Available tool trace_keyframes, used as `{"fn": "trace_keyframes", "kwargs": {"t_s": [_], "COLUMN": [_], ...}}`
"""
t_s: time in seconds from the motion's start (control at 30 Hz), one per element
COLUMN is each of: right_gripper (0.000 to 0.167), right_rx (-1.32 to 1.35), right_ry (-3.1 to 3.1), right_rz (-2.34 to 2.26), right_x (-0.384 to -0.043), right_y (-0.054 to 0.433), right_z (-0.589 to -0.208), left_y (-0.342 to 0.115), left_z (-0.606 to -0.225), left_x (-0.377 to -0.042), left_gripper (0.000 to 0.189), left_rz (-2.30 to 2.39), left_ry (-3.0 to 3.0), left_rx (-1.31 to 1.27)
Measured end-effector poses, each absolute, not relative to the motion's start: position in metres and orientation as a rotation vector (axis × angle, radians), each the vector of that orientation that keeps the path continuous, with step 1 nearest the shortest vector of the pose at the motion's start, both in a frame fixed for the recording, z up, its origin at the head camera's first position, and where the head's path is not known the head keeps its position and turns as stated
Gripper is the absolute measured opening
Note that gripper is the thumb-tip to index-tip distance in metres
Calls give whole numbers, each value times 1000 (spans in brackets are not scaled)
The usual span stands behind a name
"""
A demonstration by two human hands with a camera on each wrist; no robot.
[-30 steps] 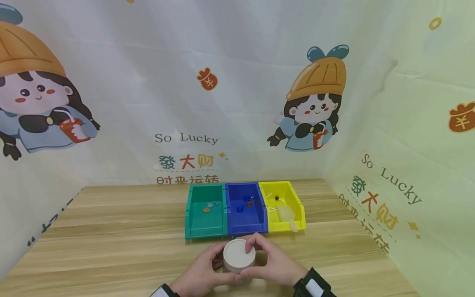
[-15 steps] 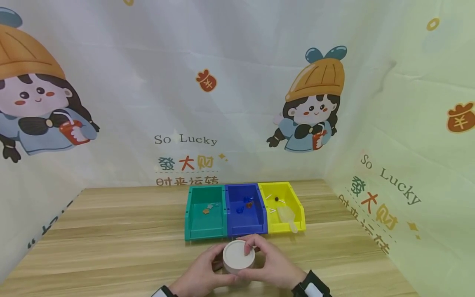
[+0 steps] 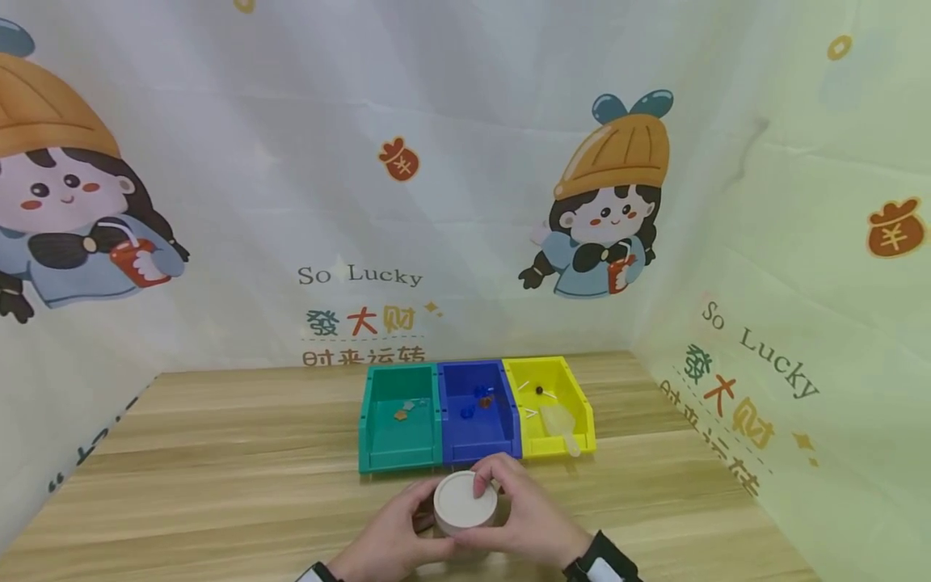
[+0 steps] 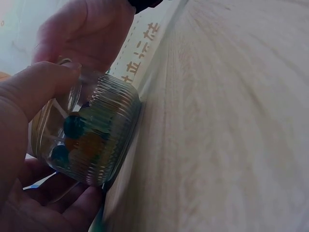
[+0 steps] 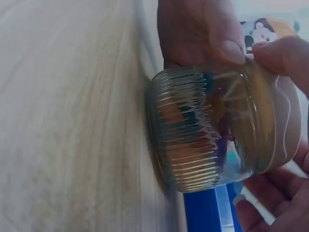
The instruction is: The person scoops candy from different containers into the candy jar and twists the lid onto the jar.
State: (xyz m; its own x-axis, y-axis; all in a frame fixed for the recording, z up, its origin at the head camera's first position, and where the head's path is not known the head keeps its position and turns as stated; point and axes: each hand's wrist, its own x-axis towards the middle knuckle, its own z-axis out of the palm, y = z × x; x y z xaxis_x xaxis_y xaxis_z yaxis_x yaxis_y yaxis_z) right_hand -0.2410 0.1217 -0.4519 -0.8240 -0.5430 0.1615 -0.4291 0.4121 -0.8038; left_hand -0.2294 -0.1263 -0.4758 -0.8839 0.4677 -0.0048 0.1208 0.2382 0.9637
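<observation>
A ribbed glass jar (image 5: 193, 130) stands upright on the wooden table, directly in front of the bins. Blue, orange and other coloured pieces (image 4: 74, 126) and a few pale sticks show through its wall. Its round cream lid (image 3: 458, 503) sits level on the mouth. My left hand (image 3: 393, 529) wraps the jar's left side, thumb in front and fingers behind. With thumb and fingers my right hand (image 3: 529, 517) grips the lid's edge from the right, the index finger bent over its top. The glass is mostly hidden in the head view.
Behind the jar stand three joined bins. The green bin (image 3: 400, 461) holds small star-like pieces, the blue bin (image 3: 480, 449) blue and brown pieces. In the yellow bin (image 3: 534, 446) lie white sticks, a dark bead and a pale scoop (image 3: 558, 422). A printed cloth (image 3: 465, 202) surrounds the table.
The head view has drifted slightly. Both hands keep their hold on the jar and lid, the right hand's knuckles a touch higher. The bins stay put.
</observation>
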Motion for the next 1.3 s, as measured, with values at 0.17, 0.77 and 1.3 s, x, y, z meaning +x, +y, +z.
{"fn": "trace_keyframes", "kwargs": {"t_s": [0.17,0.77,1.3], "right_gripper": [37,42,37], "right_rx": [-916,-972,-969], "right_ry": [2422,2202,2358], "right_rz": [-1450,-1605,-1478], "right_x": [-246,-252,-247], "right_y": [127,138,130], "right_z": [-451,-456,-456], "left_y": [-125,-120,-122], "left_z": [-474,-471,-472], "left_x": [-229,-228,-229], "left_gripper": [83,86,82], "left_rz": [1702,1708,1695], "left_ry": [2199,2157,2182], "left_rx": [517,471,477]}}
